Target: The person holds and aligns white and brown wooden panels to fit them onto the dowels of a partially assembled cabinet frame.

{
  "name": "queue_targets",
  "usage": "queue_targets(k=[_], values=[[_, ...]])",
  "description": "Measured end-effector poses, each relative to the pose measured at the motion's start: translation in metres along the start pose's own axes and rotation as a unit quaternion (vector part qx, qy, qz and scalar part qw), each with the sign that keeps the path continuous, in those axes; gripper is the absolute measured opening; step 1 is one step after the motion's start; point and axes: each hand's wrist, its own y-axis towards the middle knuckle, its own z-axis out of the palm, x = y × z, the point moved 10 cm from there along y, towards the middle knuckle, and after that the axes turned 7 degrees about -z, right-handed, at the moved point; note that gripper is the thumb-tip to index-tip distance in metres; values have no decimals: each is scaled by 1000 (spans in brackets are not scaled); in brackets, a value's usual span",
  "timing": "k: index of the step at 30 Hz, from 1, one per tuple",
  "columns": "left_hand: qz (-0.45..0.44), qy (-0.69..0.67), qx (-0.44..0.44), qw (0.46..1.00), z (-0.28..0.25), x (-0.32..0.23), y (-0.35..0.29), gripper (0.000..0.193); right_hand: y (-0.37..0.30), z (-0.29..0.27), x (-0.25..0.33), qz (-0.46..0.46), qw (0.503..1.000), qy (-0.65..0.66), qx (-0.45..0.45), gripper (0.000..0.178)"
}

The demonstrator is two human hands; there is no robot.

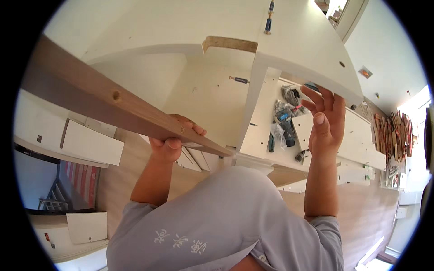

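Note:
A long brown wooden board with round holes in its edge slants from the upper left toward the middle. My left hand grips it near its lower right end, thumb on the near side and fingers over the far side. My right hand is raised with fingers spread, by the front edge of a white cabinet panel; whether the fingertips touch it I cannot tell. Below and left of that hand, a blue-and-black power tool lies among clear plastic bags in a white compartment.
The white panel has a rough-edged cutout and a dark connector fitting. Loose white boards stand at the left, near a dark-framed glossy surface. Wooden strips lean in a pile at the far right.

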Motion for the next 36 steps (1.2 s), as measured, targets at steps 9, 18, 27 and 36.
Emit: queue_targets(k=[9,18,27,36], values=[[21,38,11,999,-9,-4,6,51,-19,-7,10,2,999,-26,-38,98],[32,39,20,999,-18,-1,-5,53,6,25,35,-131,983,-84,-98,99],[43,48,-3,998,-28,-19,-29,52,10,20,17,-183,966,57,-171,86],[58,69,-33,995,-49,-35,-47,55,16,36,31,-153,953,103,-242,59]])
